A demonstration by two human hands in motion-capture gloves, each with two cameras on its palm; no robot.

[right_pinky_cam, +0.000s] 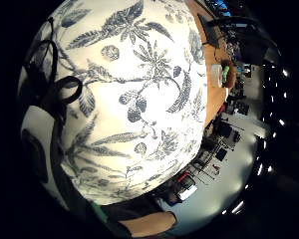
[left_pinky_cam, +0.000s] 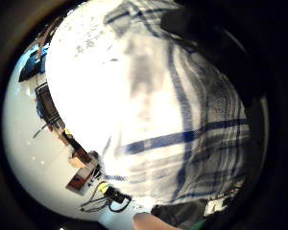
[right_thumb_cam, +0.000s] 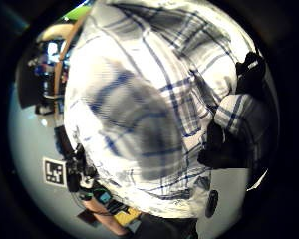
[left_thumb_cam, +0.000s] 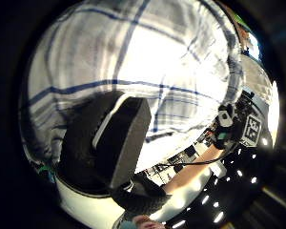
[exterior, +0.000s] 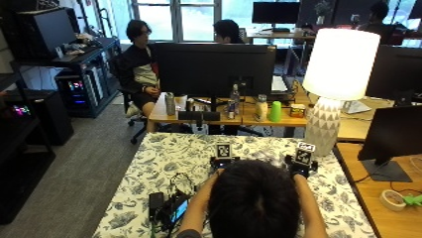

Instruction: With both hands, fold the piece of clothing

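My head hides the plaid shirt in the outside view. Both gloved hands reach forward over the leaf-print tablecloth (exterior: 171, 158), the left hand (exterior: 223, 162) beside the right hand (exterior: 301, 166). The plaid shirt (left_thumb_cam: 171, 62) fills the left thumb side palm view, with the left thumb (left_thumb_cam: 119, 143) curled across it. In the left little finger side palm view the shirt (left_pinky_cam: 182, 134) hangs close over the table. The right thumb side palm view shows the shirt (right_thumb_cam: 134, 99) bunched between dark fingers (right_thumb_cam: 249, 69). The right little finger side palm view holds only tablecloth (right_pinky_cam: 139, 99).
Black devices and cables (exterior: 168, 203) lie at the table's near left. A white lamp (exterior: 336, 74) stands at the far right corner. A desk with a large monitor (exterior: 214, 69) stands beyond the far edge. A looped cable (right_pinky_cam: 60, 89) lies on the cloth.
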